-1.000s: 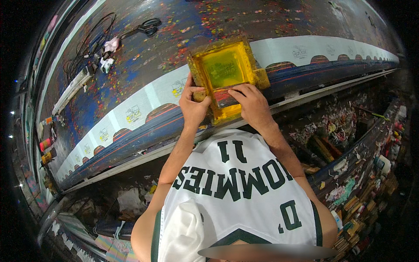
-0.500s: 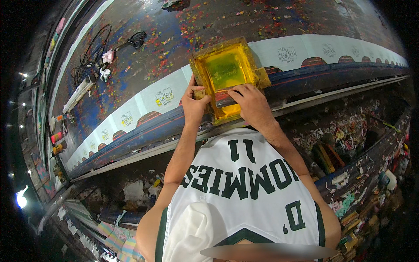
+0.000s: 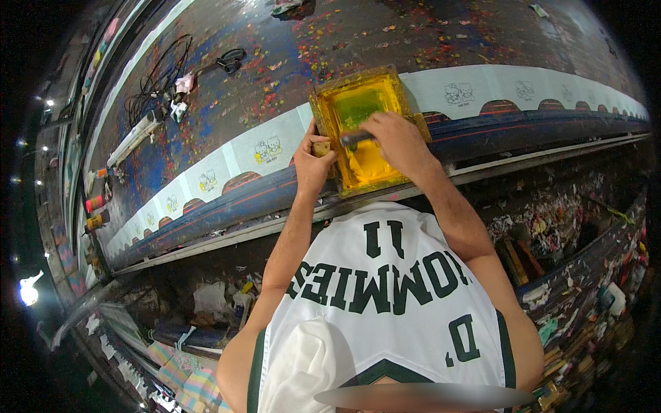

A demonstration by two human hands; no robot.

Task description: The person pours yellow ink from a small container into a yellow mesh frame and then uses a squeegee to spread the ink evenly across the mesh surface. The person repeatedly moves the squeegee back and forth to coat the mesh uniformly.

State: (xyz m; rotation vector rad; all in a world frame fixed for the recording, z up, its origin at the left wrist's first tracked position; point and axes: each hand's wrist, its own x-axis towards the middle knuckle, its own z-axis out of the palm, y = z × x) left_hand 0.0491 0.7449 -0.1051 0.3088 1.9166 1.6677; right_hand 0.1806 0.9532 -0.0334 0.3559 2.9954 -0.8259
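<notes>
While the left hand (image 3: 313, 164) grips the near-left edge of the square yellow-stained wooden printing screen (image 3: 361, 127), fingers curled shut on the frame, the right hand (image 3: 396, 141) closes around a dark-handled squeegee (image 3: 354, 139) inside it. The screen lies on the long white printed fabric strip (image 3: 275, 148) at the paint-spattered table (image 3: 289, 69). The stroke appears underway; next calls for an even pull toward the body. Bare fabric runs both ways alongside.

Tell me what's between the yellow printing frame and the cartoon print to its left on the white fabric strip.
In the head view, the left hand grips the yellow screen frame at its left edge; between it and the cartoon print, only bare white fabric strip shows.
</notes>
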